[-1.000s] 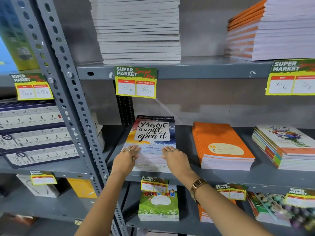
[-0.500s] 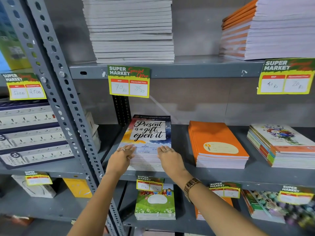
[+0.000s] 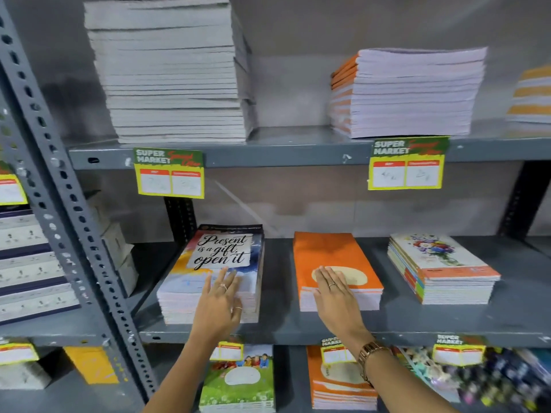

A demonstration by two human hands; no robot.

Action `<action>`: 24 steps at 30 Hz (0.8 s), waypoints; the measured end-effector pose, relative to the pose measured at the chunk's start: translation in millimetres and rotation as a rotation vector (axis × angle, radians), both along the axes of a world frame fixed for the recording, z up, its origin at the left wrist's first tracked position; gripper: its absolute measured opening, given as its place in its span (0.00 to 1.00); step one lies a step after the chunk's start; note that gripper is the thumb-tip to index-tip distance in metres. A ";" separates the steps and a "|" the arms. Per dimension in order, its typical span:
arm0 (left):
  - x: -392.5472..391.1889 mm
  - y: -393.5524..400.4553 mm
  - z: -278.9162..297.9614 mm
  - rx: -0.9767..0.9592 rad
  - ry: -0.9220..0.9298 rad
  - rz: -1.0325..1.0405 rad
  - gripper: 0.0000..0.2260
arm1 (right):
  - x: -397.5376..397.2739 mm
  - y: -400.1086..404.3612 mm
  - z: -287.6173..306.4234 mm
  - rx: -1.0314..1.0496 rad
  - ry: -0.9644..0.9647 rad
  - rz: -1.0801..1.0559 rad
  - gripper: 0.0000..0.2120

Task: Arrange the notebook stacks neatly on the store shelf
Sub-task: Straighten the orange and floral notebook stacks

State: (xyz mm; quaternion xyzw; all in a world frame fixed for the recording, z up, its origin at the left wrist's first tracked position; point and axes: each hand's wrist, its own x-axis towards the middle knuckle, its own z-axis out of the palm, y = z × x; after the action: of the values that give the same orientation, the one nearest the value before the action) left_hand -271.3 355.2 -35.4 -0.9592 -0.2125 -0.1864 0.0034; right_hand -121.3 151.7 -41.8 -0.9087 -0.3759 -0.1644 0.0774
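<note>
Now that the right hand [image 3: 335,296] has left the "Present is a gift" stack [image 3: 214,272], where both hands lay half a second ago, and crossed to the orange stack [image 3: 334,269], the work has moved on one pile to the right; its fingers [image 3: 326,275] lie flat and together on the orange cover near the front edge, gripping nothing. The left hand [image 3: 219,305] is still at the first stack, fingers spread and loose over its front right corner, palm against the side edges, holding nothing. Both stacks sit on the middle shelf [image 3: 298,329], a clear gap between them; the first looks fairly square, so I judge it done or nearly so, and the orange one next for squaring, likely by pressing and nudging its front. To the right, well apart, is the floral stack [image 3: 441,266], its books slightly fanned, probably still to be tidied. Above, on the upper shelf [image 3: 286,150], stand taller piles behind yellow price tags [image 3: 169,174]; below, more notebooks, blurred at the right; at far left, a slotted post [image 3: 68,210].
</note>
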 end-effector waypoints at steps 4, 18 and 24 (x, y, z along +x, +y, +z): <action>36.6 -37.3 8.4 0.052 0.059 -0.071 0.22 | 26.2 -32.1 1.9 0.044 -0.034 -0.052 0.14; 117.5 -102.7 -1.0 -0.129 0.110 -0.264 0.22 | 76.8 -80.6 -17.0 0.063 0.079 0.120 0.23; 122.4 -99.8 -6.1 -0.187 0.143 -0.217 0.21 | 84.4 -79.1 -21.3 0.009 0.071 0.105 0.24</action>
State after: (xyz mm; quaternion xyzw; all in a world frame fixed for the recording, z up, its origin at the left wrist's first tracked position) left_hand -148.9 255.4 -41.5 -0.9835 -0.1231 -0.0964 -0.0909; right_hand -36.8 72.7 -63.1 -0.8926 -0.4192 -0.1298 0.1034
